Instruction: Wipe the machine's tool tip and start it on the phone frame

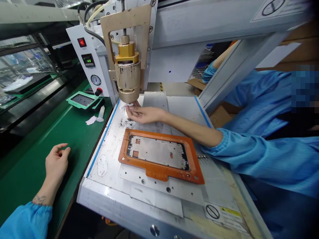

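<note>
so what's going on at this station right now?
The left hand rests open on the green mat, holding nothing; the wearer's right hand is not in view. A co-worker's hand, reaching in from the right in a blue sleeve, holds a small white wipe up at the tip of the machine's nozzle. An orange frame with a metal plate in it lies on the machine bed just below.
</note>
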Demonstrator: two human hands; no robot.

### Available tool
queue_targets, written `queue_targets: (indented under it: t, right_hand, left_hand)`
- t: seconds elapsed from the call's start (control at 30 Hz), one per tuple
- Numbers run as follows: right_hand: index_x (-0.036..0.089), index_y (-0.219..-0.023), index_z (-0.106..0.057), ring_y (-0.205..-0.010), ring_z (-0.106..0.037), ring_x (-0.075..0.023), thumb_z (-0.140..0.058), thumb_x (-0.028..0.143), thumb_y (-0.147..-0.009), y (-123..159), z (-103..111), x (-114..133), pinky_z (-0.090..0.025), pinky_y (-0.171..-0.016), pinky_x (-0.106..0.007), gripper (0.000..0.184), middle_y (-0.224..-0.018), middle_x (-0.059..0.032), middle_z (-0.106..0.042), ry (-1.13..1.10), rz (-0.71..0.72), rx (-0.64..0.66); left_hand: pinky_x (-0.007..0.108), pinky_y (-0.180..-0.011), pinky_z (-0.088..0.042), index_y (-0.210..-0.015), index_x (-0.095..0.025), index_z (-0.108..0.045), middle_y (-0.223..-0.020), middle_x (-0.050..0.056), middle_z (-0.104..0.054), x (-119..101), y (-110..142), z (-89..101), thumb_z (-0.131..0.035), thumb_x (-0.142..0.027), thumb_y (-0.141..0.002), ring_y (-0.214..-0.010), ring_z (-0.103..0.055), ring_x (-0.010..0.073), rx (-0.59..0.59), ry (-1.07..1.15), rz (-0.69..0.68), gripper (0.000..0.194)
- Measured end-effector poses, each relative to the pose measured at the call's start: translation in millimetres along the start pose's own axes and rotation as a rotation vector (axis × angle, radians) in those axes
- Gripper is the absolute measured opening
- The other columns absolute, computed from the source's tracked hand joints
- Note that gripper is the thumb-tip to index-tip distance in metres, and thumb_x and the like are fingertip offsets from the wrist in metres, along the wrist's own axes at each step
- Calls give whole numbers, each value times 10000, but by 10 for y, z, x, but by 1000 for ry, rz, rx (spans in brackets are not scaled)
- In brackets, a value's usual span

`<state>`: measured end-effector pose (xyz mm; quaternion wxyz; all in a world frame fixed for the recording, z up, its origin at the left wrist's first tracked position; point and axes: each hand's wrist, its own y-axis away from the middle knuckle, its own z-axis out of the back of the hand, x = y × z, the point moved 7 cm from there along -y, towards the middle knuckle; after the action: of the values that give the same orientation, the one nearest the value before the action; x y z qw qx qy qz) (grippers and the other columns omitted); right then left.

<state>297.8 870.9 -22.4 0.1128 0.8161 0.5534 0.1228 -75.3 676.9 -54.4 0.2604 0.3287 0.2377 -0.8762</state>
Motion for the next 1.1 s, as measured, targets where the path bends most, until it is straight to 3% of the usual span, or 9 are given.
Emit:
queue_targets:
  t: [0.17, 0.27, 0.53, 0.8, 1.03, 1.1]
  right_hand:
    - [81, -1007, -686, -1195, -628, -54, -395, 84, -1046, -5, 60, 7, -581, -895, -152, 294, -1126, -42, -691, -292, -8, 27]
    - [57, -1070, -680, -1238, -617, -68, -414, 106, -1055, -6, 80, 21, -573, -936, -160, 271, -1160, -62, -698, -355, -49, 36]
    - [37, -1011, -621, -1144, -620, -41, -553, 101, -1012, -22, 77, -51, -558, -964, -115, 93, -1073, -62, -684, -71, -223, 72]
    - [56, -1044, -552, -1165, -649, -60, -631, 169, -981, 156, -45, -193, -566, -1026, -173, 152, -1087, -65, -674, -353, -435, 57]
    - [113, -1118, -588, -1105, -697, -118, -618, 143, -968, 296, -126, -346, -602, -996, -272, 155, -1080, -34, -660, -809, -806, -107]
    - [115, -1093, -622, -1099, -694, -133, -643, 172, -948, 303, -132, -348, -600, -975, -262, 157, -1090, -46, -653, -848, -828, -140]
  left_hand:
    - [260, -492, -336, -1201, -226, -689, -681, -29, -549, 60, -19, -23, -659, -507, -866, -523, -432, 132, 1, 26, 4, 439]
    - [260, -496, -332, -1186, -247, -693, -682, -36, -556, 84, -32, -35, -671, -510, -865, -527, -439, 128, 2, 27, 0, 415]
    - [270, -510, -343, -1189, -252, -698, -685, -34, -567, 84, -41, -35, -681, -518, -860, -536, -458, 133, 5, 20, 1, 423]
    - [271, -524, -350, -1197, -231, -698, -686, -25, -568, 51, -31, -38, -670, -506, -863, -548, -471, 144, 19, -13, -9, 434]
    - [275, -519, -348, -1200, -237, -703, -694, -23, -579, 85, -43, -61, -677, -510, -859, -550, -471, 143, 35, 2, -13, 437]
    - [278, -525, -355, -1198, -243, -707, -703, -21, -592, 101, -48, -65, -678, -516, -856, -558, -481, 146, 33, -2, -9, 438]
